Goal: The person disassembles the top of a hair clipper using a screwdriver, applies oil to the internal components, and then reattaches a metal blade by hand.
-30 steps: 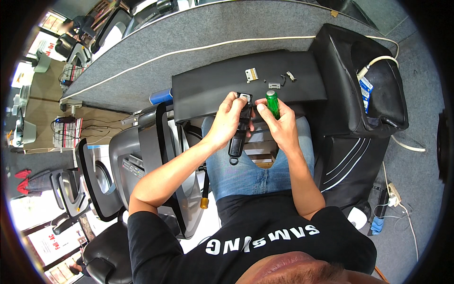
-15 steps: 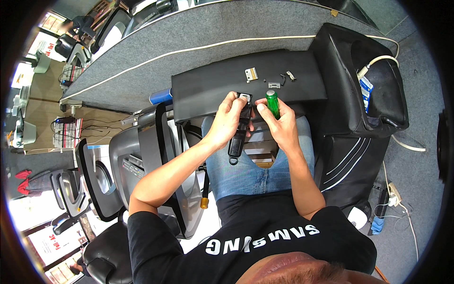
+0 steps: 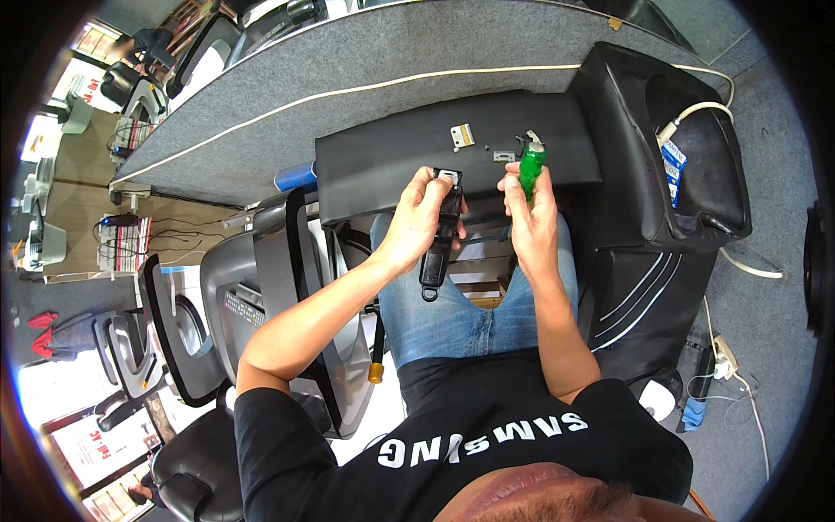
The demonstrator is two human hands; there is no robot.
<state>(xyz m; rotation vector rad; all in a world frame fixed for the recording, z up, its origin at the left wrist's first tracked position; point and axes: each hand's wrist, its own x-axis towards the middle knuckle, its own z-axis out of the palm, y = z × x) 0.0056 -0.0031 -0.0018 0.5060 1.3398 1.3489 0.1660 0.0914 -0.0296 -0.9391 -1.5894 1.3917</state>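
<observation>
A black hair clipper [image 3: 442, 239] lies upright in my left hand [image 3: 416, 217], which is closed around it with the thumb pressed on its head end. My right hand [image 3: 532, 217] is to the right of it, wrapped round the green handle of a screwdriver [image 3: 530, 170]. The grey end of the handle points away from me, and the shaft is hidden. Beyond my hands, on a black padded seat [image 3: 374, 161], lie a metal clipper blade [image 3: 462, 136], a small grey rectangular part [image 3: 504, 157] and a small metal piece [image 3: 533, 137] partly behind the handle.
A black washbasin [image 3: 709, 174] with a pale hose and a blue-and-white packet [image 3: 673, 170] stands on the right. On the left are a blue cylinder [image 3: 296, 177] and a grey machine-like chair unit [image 3: 252, 287]. A grey partition [image 3: 391, 61] runs behind the seat.
My right hand has moved away from the clipper, to the right and farther out, carrying the screwdriver toward the loose parts. The left hand and the clipper have hardly moved.
</observation>
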